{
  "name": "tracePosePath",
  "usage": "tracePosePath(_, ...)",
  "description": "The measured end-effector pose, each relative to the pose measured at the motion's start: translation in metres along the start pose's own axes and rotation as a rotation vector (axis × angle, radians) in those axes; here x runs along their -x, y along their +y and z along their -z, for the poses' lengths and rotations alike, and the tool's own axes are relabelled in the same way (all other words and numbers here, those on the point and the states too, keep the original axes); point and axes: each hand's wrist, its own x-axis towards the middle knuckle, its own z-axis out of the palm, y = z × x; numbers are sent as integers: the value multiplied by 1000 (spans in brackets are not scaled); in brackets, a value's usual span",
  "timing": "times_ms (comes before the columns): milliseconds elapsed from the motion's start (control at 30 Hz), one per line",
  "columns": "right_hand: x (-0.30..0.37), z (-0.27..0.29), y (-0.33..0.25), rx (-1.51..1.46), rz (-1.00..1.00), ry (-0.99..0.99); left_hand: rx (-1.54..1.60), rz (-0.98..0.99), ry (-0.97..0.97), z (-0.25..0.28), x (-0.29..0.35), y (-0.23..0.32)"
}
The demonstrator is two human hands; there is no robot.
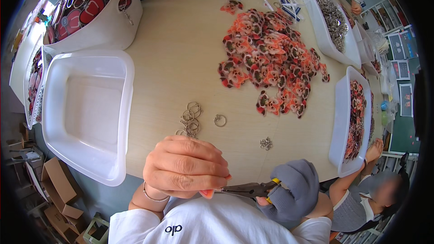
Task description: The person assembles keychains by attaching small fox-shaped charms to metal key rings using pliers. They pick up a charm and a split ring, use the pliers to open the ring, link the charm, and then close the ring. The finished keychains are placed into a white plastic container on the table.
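Observation:
My left hand (185, 165) is closed in a pinch, its back turned up and its fingers pointing right. Orange-red bits show at its fingertips; what the fingers pinch is hidden. My right hand (296, 190), in a grey glove, grips pliers (246, 190) with yellow handles. The dark jaws of the pliers reach the left fingertips. Just beyond the left hand lies a cluster of metal key rings (192, 117), partly covered by it. One separate key ring (220, 120) lies to their right. A small heap of tiny metal rings (266, 143) sits farther right.
A large pile of orange-red printed charms (271, 54) spreads over the far table. An empty white tray (129, 108) stands left, below a white bin (101, 36) of red keychains. At right are trays of metal hardware (332, 22) and charms (357, 117). Another person (361, 199) sits at right.

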Motion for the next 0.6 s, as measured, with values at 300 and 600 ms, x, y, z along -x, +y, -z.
tracePosePath(300, 10, -35, -8, -79, -97, 105, -56, 40, 151, -7, 5, 6)
tracePosePath(600, -5, -17, 1, -447, -209, -28, -37, 106, 151, -5, 3, 9)
